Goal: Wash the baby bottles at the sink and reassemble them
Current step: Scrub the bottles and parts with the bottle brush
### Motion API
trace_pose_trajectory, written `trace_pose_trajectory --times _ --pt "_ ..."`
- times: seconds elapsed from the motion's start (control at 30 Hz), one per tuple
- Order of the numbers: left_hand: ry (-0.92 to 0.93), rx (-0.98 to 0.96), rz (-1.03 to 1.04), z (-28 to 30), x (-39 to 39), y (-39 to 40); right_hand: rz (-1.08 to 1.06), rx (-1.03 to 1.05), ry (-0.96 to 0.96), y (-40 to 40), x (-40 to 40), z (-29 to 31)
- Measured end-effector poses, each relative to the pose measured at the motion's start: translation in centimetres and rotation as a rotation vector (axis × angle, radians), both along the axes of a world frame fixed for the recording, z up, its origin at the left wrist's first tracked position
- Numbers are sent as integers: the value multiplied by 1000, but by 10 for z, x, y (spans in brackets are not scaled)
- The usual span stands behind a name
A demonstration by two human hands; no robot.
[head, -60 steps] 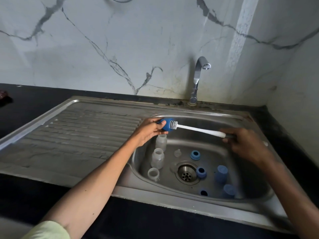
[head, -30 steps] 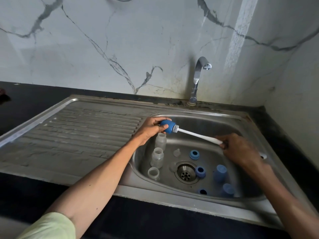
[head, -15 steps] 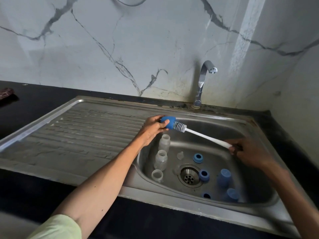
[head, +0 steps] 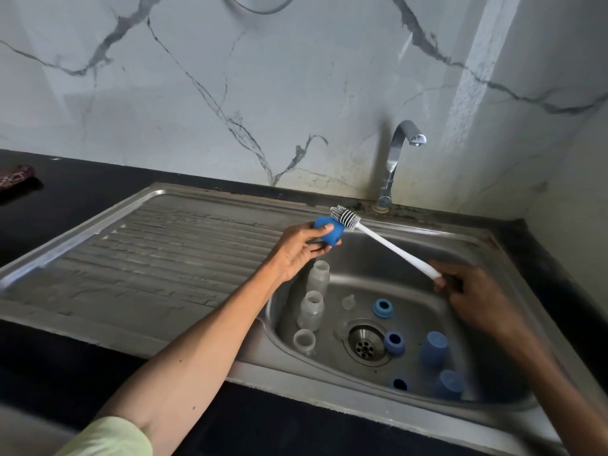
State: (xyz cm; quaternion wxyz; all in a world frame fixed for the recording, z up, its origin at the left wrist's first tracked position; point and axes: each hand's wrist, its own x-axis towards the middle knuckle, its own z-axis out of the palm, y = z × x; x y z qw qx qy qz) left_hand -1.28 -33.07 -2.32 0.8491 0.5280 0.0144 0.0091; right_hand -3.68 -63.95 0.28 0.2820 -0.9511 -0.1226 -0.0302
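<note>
a blue bottle cap (head: 327,234) is held above the back left corner of the sink basin, gripped by the left hand (head: 297,250), whose thumb lies on top and fingers curl beneath it. a bottle brush (head: 381,240) has its grey bristled head just touching the cap's upper right edge, outside the cap, and its white handle slants down to the right. the right hand (head: 473,296) has its grip closed around the lower end of that handle, over the right side of the basin.

down in the steel sink (head: 487,258), three clear bottles (head: 311,311) stand upright in a row along the left wall, open mouths up. a small clear teat (head: 348,302) sits near the middle, just above the drain (head: 365,345). a blue collar ring (head: 382,308) lies to the right of the teat, and a second blue ring (head: 393,341) sits just beside the drain on its right. a third blue ring (head: 399,384) lies near the front wall. two more blue caps (head: 433,348) stand to the right of the drain, one nearer the front.

a ridged steel draining board (head: 148,258) spreads to the left of the basin. a curved chrome tap (head: 398,153) rises behind the basin, with no water visible. a dark table (head: 82,179) surrounds the sink, with a patterned cloth (head: 14,177) at its far left edge. a white marble wall (head: 263,77) with dark veins stands behind.
</note>
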Motion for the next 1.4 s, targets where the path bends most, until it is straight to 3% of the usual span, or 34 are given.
trace_pose_trajectory --times 0.17,0.4,0.57,0.7,0.9,1.07,1.4 --pt "45 -169 138 2 5 6 26 -27 -3 0 -2 3" --pt "-59 88 48 -4 2 -16 15 -8 -28 8 -5 -2" --pt "-69 50 172 0 6 -5 7 -7 7 0 -4 5" --pt "-96 154 38 -4 4 -12 12 -5 12 4 -4 1" --pt "-140 -30 34 5 3 -3 17 12 38 -3 -1 5" --pt "-219 79 -237 4 -5 -18 25 36 28 -1 -3 6" --pt "-203 -172 -58 5 4 0 26 -19 37 -9 -6 17"
